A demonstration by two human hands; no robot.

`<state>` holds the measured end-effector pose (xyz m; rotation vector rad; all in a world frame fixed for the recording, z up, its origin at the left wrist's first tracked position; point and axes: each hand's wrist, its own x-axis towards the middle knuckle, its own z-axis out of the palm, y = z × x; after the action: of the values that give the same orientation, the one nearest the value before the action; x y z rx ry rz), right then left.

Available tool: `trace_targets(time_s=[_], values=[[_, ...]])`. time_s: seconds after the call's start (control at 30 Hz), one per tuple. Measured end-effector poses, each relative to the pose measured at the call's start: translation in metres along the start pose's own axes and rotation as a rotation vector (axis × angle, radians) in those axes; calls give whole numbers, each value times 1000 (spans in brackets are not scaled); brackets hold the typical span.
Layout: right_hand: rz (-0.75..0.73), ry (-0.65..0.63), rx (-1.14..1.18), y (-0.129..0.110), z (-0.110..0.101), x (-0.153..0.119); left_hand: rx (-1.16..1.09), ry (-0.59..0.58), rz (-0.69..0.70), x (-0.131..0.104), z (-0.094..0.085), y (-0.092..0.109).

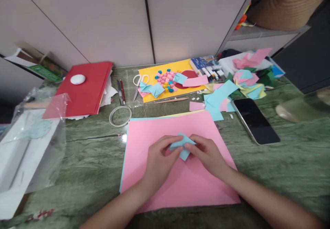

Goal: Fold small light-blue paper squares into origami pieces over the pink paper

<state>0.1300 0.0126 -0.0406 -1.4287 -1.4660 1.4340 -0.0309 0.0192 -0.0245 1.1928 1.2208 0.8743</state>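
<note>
Between my two hands is a small folded piece of light blue paper (184,153), raised a little over a large pink sheet (144,133). My left hand (161,157) pinches its left side between thumb and fingers. On the right side, my right hand (206,151) grips it the same way, its thumb on the front face. Some fingertips are hidden behind the folds. Under the pink sheet, edges of blue and yellow sheets show. Beyond it, similar folded blue pieces (156,90) lie on a yellow sheet (180,67).
Scissors (140,81), small pink and blue pieces (166,79), a wooden stick (171,100) and paper scraps (219,98) lie behind. A phone (255,121) rests at right. Left are a tape roll (120,116), pens (121,92), a red folder (85,98) and a plastic bag (48,153).
</note>
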Motion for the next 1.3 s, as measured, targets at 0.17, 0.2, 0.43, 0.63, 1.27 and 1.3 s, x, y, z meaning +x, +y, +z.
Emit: trace_targets(time_s=[0.17,0.2,0.43,0.63,1.27,1.3], values=[[-67,49,-49,-1,4,-2,-34,28,-8,-2,1,2],[-77,54,-51,-1,5,-2,-34,34,-2,-3,2,2],[-107,51,-5,-2,6,-5,-12,61,95,-8,4,-1],[-121,22,97,-3,9,-10,69,64,225,-10,4,-2],[-99,16,81,-6,6,-11,73,60,238,-11,5,-1],[-103,17,78,-6,6,-11,69,61,234,-12,6,0]])
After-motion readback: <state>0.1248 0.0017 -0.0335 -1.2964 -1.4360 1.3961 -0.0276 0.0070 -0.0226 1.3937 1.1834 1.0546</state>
